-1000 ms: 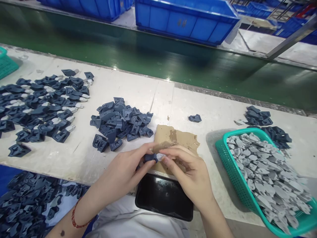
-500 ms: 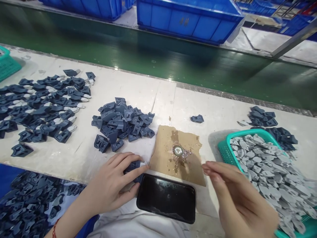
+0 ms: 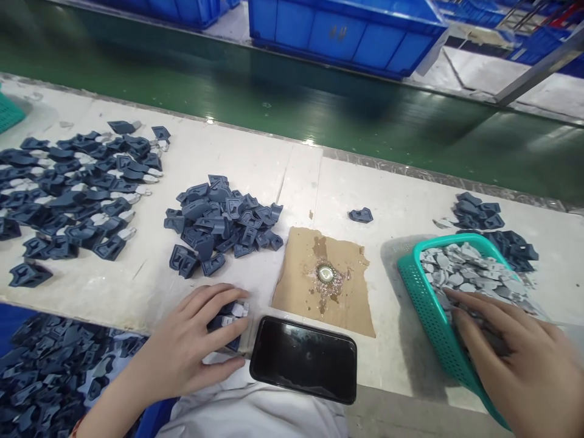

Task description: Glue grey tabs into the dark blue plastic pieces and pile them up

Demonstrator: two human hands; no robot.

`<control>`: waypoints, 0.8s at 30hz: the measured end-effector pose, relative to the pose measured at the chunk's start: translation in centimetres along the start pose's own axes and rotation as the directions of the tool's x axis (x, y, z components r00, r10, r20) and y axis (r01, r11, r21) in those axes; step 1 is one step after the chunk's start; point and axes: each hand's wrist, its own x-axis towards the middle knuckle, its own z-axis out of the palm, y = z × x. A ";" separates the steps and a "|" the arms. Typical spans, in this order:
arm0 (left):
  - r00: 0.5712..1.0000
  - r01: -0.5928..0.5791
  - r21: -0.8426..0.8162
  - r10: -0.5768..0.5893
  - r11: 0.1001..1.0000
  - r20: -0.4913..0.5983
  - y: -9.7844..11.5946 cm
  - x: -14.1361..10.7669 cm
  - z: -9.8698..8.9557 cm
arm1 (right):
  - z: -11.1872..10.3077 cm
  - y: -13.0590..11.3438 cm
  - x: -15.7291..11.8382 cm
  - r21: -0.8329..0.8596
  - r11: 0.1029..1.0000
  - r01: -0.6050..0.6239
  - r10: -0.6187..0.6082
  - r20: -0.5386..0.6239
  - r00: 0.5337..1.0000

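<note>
My left hand (image 3: 198, 340) lies at the table's front edge, its fingers curved over a few dark blue plastic parts (image 3: 231, 342) with small light-grey inserts (image 3: 238, 309). The palm and fingers partly cover them. My right hand (image 3: 515, 353) reaches into a green basket (image 3: 417, 292) of light-grey plastic pieces (image 3: 469, 267). Its thumb and forefinger are apart, with the tips among the pieces; nothing held between them can be made out. Between the hands, a black phone (image 3: 303, 360) lies in front of a brown cardboard piece (image 3: 292, 286) bearing a wet, shiny round spot (image 3: 325, 275).
A heap of dark blue parts (image 3: 223, 219) lies left of the cardboard. Farther left are many blue parts with grey inserts (image 3: 77, 188). One blue part (image 3: 361, 215) lies alone; others (image 3: 479, 213) sit behind the basket. Blue crates (image 3: 347, 36) stand beyond the green strip (image 3: 274, 103).
My right hand has moved right, from beside the cardboard into the basket. My left hand has slid slightly left, away from the phone, and the blue parts under it have shifted along.
</note>
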 end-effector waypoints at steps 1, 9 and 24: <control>1.000 -0.010 0.028 0.010 1.000 0.000 0.0 0.0 0.0 | 0.0 -0.3 0.4 -0.028 0.998 0.053 -0.052 0.021 0.998; 0.993 0.020 0.156 -0.002 0.987 -0.116 -0.6 0.5 0.3 | 0.6 1.4 1.2 0.005 0.996 0.086 -0.087 0.121 0.989; 0.576 0.725 0.133 -0.489 0.675 -0.655 -7.7 -4.3 -6.4 | 0.8 2.2 2.8 0.075 0.984 -0.159 0.139 0.216 0.966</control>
